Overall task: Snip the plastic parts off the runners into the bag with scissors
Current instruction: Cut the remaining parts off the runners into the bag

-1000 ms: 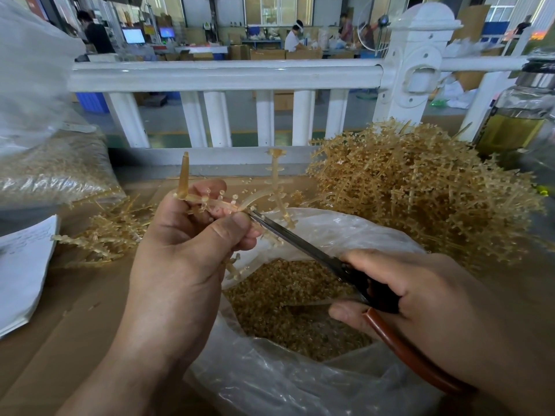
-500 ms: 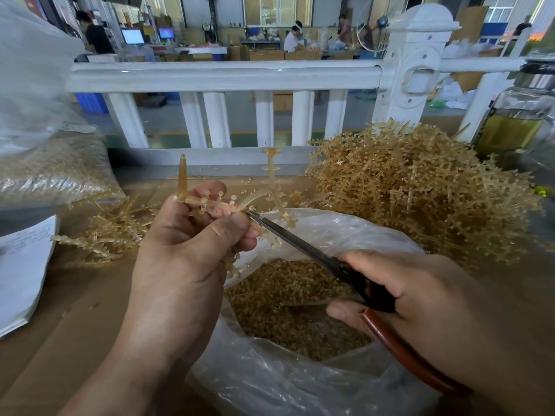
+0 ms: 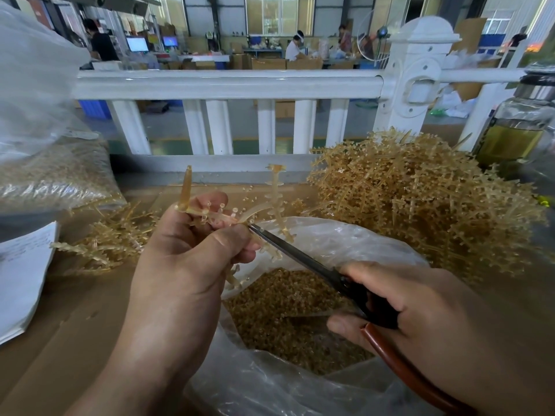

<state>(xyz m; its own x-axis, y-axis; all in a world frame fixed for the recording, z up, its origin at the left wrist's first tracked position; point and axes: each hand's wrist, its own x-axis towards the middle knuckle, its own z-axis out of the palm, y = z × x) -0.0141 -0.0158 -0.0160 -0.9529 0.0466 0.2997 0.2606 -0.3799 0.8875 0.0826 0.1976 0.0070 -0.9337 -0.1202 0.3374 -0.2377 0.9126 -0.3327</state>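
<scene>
Snipping one runner over one bag.
Left hand pinches the runner; right hand grips one pair of scissors; two runner heaps flank them.

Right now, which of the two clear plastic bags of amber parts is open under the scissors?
The crumpled clear plastic bag in the middle, its mouth gaping below the black-bladed scissors. The other clear bag lies at the far left, away from them.

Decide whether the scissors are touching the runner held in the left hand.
Touching. In the head view the tip of the scissors meets the runner right beside the left hand, with no gap showing.
</scene>
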